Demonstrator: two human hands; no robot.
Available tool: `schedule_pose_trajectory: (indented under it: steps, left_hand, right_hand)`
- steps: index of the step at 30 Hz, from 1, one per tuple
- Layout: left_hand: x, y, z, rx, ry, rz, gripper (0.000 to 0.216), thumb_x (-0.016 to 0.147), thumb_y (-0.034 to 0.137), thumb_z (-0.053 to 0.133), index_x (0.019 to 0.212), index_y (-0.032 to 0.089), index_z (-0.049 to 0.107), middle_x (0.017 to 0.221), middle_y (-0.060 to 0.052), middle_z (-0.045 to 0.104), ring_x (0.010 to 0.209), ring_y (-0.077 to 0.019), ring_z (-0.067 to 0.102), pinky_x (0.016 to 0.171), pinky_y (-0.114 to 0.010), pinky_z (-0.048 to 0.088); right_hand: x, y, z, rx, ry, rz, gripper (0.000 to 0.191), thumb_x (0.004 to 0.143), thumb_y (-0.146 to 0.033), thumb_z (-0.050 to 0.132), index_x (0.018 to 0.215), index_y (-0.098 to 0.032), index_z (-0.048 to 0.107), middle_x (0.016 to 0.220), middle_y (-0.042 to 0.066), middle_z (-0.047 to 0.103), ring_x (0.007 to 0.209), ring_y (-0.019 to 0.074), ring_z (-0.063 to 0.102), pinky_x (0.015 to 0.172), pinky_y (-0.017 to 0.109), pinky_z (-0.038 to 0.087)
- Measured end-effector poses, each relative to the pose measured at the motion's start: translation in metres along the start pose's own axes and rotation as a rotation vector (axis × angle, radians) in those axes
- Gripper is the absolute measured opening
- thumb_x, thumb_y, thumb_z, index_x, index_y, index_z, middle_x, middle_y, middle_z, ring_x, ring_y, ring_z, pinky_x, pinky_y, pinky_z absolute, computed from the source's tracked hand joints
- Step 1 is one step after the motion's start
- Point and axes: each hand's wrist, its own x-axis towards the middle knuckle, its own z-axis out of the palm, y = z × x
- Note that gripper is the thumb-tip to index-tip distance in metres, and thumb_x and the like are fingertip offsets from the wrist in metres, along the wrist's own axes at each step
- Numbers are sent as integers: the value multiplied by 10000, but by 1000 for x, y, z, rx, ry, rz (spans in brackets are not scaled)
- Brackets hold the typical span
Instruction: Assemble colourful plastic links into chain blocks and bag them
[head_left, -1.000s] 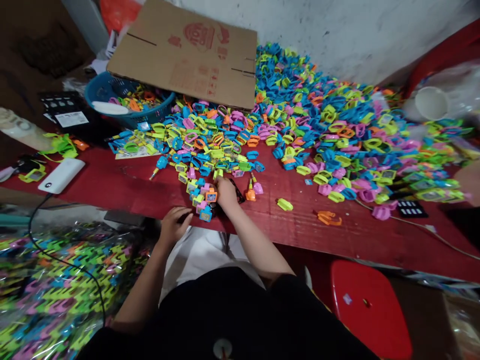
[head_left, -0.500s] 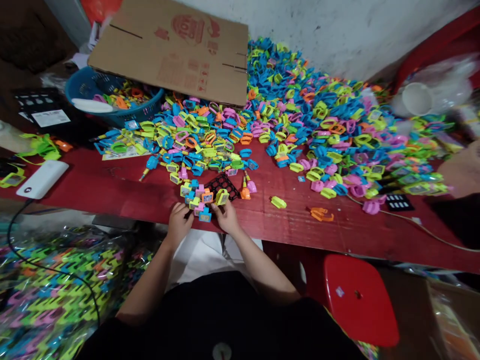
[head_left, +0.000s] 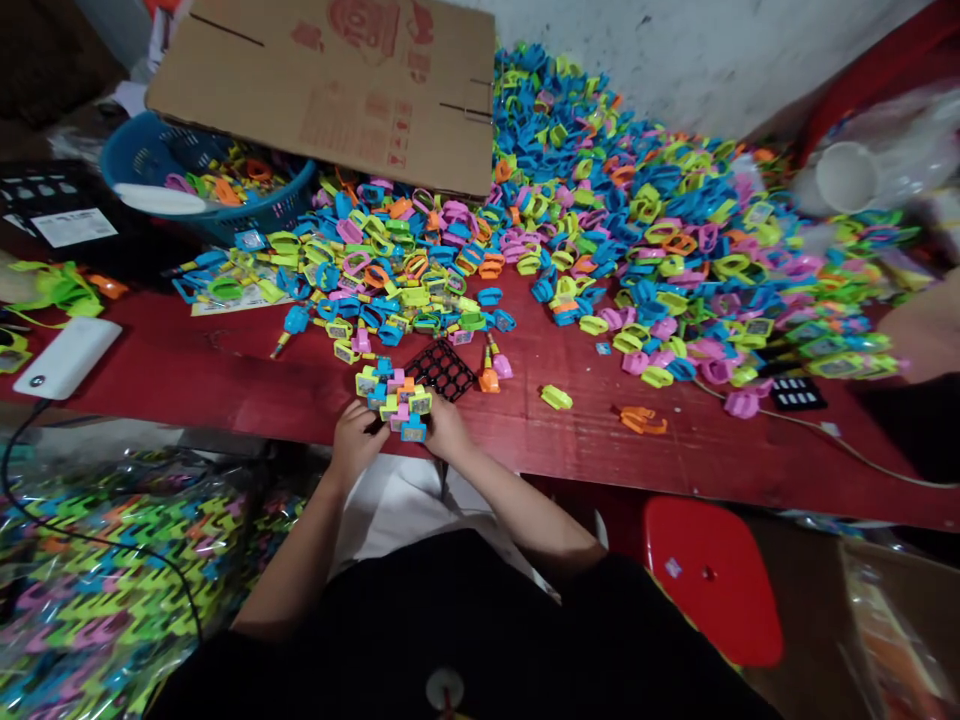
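A small cluster of colourful toy watches (head_left: 394,392) lies at the near edge of the red table (head_left: 225,370). My left hand (head_left: 355,437) rests against the cluster's left side with fingers curled. My right hand (head_left: 448,428) is at its right side, fingers pinched on a yellow-green toy watch (head_left: 420,402). Just behind the cluster lies a black grid tray (head_left: 442,368). A huge heap of blue, green, pink and orange plastic watch pieces (head_left: 637,220) covers the far half of the table.
A cardboard sheet (head_left: 330,85) leans over a blue basket (head_left: 187,185) at the back left. A white power bank (head_left: 64,357) with a cable lies at the left. A red stool (head_left: 712,580) stands below right. Bagged watches (head_left: 97,570) lie below left.
My right hand drew back from the pile with a yellow-green watch and brought it to the near cluster. My left hand moved up to the cluster. The black tray came into sight.
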Motion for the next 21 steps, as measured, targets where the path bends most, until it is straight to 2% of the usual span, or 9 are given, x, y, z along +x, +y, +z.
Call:
schedule_pose_trajectory:
  steps: [2, 5, 8, 11, 13, 16, 19, 21]
  left_hand:
    - [-1, -2, 0, 2, 5, -9, 346, 971, 261, 748, 653, 241, 614, 710, -32, 694, 755, -228, 641, 718, -362, 517]
    - [-2, -6, 1, 6, -3, -32, 310, 955, 261, 752, 668, 243, 639, 756, -44, 721, 792, -239, 664, 742, -367, 534]
    - [-2, -7, 1, 6, 3, -51, 312, 937, 293, 772, 660, 250, 635, 744, -43, 711, 804, -249, 665, 747, -372, 540]
    - [1, -6, 1, 4, 18, -42, 301, 918, 301, 782, 657, 252, 642, 715, -34, 694, 776, -244, 646, 730, -368, 529]
    - [3, -5, 1, 0, 20, -22, 268, 924, 303, 788, 684, 248, 681, 726, -36, 710, 771, -241, 643, 734, -368, 529]
    - [4, -5, 2, -4, 16, 6, 211, 937, 316, 796, 745, 244, 745, 778, -48, 754, 796, -246, 658, 761, -375, 545]
    - [3, -10, 4, 2, 31, 19, 178, 933, 314, 791, 773, 242, 767, 807, -55, 773, 809, -250, 673, 765, -374, 548]
    - [2, -14, 6, 15, 34, 16, 158, 919, 297, 788, 773, 240, 767, 814, -56, 774, 812, -252, 688, 770, -373, 554]
  right_hand:
    - [4, 0, -13, 29, -58, -33, 326, 885, -118, 739, 1194, -223, 741, 1105, 91, 831, 1011, 297, 788, 906, 388, 630]
    - [17, 9, -65, -50, -103, -127, 359, 916, -79, 682, 1203, -240, 827, 1324, 104, 799, 1192, 288, 750, 1045, 423, 609]
    - [29, 28, -126, -427, 90, -48, 364, 988, -103, 671, 1230, -255, 896, 1543, 168, 690, 1377, 386, 610, 1184, 584, 509]
    - [32, 45, -157, -680, 60, 48, 333, 1049, -185, 703, 1290, -290, 908, 1602, 200, 627, 1381, 448, 541, 1167, 662, 471]
    - [27, 51, -160, -715, 41, 42, 324, 1068, -209, 699, 1302, -296, 906, 1582, 202, 624, 1381, 445, 529, 1166, 650, 471]
    - [14, 55, -151, -598, 130, -13, 295, 1047, -217, 705, 1262, -260, 903, 1528, 195, 644, 1378, 407, 553, 1180, 602, 486]
    - [4, 55, -138, -278, 263, -79, 255, 1000, -265, 725, 1207, -227, 868, 1432, 168, 691, 1349, 346, 634, 1170, 526, 536]
    - [1, 51, -126, -3, 373, -88, 223, 981, -359, 745, 1143, -221, 812, 1365, 157, 739, 1287, 317, 697, 1119, 484, 584]
